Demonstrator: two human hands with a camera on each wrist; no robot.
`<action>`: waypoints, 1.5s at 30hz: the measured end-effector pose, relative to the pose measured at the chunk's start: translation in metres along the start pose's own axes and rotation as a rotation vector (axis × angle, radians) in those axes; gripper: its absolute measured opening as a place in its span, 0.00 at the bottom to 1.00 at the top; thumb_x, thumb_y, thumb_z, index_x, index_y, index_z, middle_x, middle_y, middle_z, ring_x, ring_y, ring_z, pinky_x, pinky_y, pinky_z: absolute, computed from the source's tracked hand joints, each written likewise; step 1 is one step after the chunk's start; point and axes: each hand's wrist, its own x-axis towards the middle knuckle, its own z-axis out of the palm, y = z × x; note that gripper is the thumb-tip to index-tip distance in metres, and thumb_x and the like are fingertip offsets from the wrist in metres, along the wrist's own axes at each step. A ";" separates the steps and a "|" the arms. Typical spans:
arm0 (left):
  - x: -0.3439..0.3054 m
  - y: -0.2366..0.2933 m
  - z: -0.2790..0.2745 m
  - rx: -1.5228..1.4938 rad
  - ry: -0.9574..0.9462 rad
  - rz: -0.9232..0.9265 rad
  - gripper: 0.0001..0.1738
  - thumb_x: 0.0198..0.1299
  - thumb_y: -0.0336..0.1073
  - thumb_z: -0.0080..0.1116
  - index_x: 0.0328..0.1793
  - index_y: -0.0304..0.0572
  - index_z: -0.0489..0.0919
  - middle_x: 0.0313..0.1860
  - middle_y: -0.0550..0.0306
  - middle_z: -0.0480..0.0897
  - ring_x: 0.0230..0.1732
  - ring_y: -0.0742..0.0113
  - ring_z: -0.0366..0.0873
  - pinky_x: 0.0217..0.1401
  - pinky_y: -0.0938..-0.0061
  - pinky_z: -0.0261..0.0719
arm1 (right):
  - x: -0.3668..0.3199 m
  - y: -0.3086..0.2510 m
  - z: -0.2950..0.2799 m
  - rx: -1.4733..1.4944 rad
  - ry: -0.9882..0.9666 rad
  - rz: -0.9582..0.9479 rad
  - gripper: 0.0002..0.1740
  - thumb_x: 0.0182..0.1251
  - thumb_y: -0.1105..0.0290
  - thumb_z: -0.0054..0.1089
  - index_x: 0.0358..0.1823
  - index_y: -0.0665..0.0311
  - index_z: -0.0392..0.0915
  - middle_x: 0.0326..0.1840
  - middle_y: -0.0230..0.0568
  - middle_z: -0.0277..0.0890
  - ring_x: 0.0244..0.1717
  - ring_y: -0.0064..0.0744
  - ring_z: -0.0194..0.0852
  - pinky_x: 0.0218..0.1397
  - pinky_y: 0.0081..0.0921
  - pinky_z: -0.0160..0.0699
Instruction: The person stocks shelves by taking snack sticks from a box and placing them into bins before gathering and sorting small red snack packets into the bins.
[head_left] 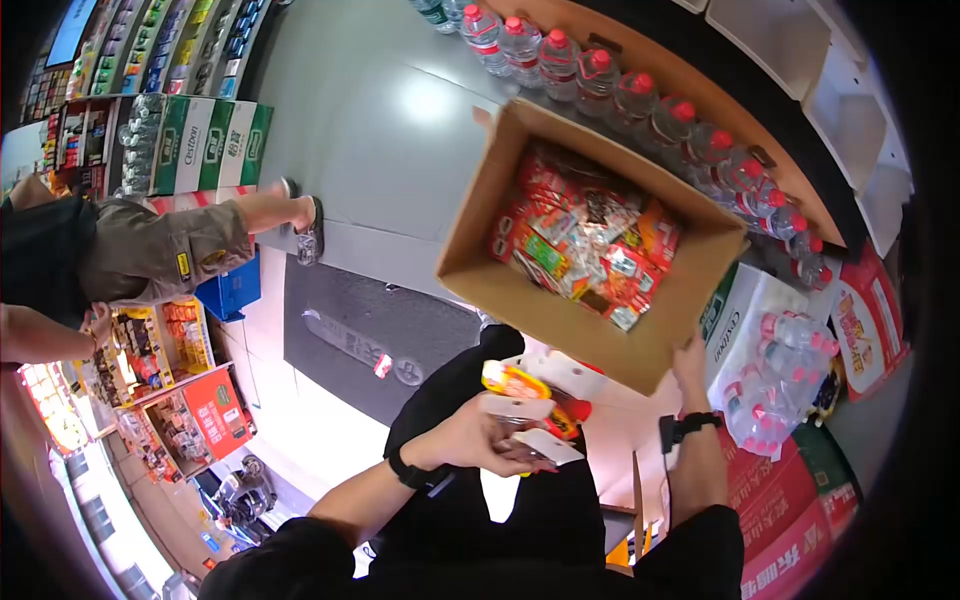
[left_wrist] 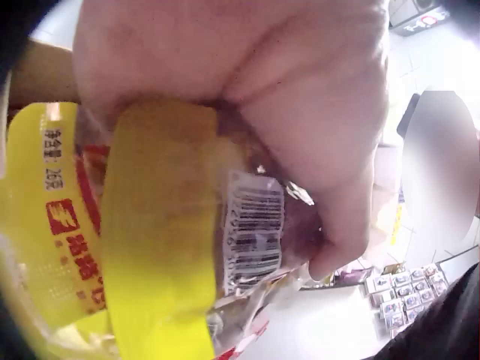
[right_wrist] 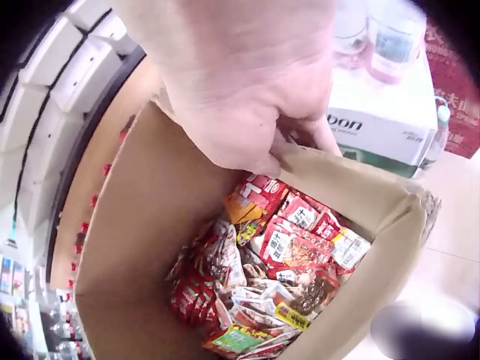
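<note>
Clutching snack packets — left fingers curled round them; right fingers pinching a cardboard box by its edge.

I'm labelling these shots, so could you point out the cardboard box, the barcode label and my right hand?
Cardboard box [head_left: 545, 311]: head view, on the wall nearest you.
Barcode label [left_wrist: 253, 234]: left wrist view, mid-sticker.
Right hand [right_wrist: 240, 94]: right wrist view, middle of the hand.
</note>
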 end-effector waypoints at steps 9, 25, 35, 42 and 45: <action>-0.080 0.048 -0.003 -0.059 0.481 0.342 0.47 0.51 0.22 0.77 0.78 0.38 0.64 0.65 0.58 0.79 0.65 0.68 0.78 0.69 0.64 0.78 | -0.006 -0.238 0.201 0.364 -0.384 -0.097 0.42 0.73 0.59 0.69 0.82 0.65 0.59 0.66 0.52 0.81 0.62 0.37 0.81 0.61 0.33 0.80; -0.118 0.088 0.243 0.162 0.157 0.334 0.34 0.61 0.29 0.74 0.73 0.37 0.74 0.60 0.57 0.84 0.59 0.65 0.84 0.64 0.64 0.83 | -0.331 -0.314 -0.115 1.354 -1.066 -0.339 0.35 0.81 0.47 0.56 0.79 0.59 0.61 0.71 0.42 0.75 0.69 0.37 0.78 0.71 0.39 0.80; -0.048 0.145 0.336 0.728 0.114 0.268 0.41 0.56 0.42 0.80 0.72 0.33 0.74 0.63 0.54 0.84 0.62 0.67 0.81 0.69 0.68 0.77 | -0.313 -0.294 -0.183 1.624 -0.851 -0.356 0.54 0.65 0.25 0.58 0.82 0.55 0.61 0.76 0.45 0.72 0.73 0.46 0.74 0.75 0.51 0.76; 0.002 0.241 0.397 1.025 0.183 0.341 0.49 0.52 0.54 0.80 0.74 0.31 0.72 0.65 0.43 0.83 0.66 0.58 0.82 0.72 0.66 0.76 | -0.280 -0.370 -0.285 1.759 -0.829 -0.452 0.50 0.70 0.30 0.58 0.83 0.55 0.60 0.79 0.42 0.69 0.77 0.45 0.69 0.80 0.51 0.70; 0.010 0.290 0.438 1.108 0.125 0.387 0.57 0.52 0.54 0.80 0.81 0.33 0.63 0.71 0.40 0.79 0.71 0.55 0.79 0.75 0.65 0.73 | -0.285 -0.404 -0.343 1.753 -0.688 -0.465 0.49 0.71 0.31 0.58 0.83 0.56 0.61 0.80 0.42 0.68 0.77 0.46 0.69 0.79 0.50 0.70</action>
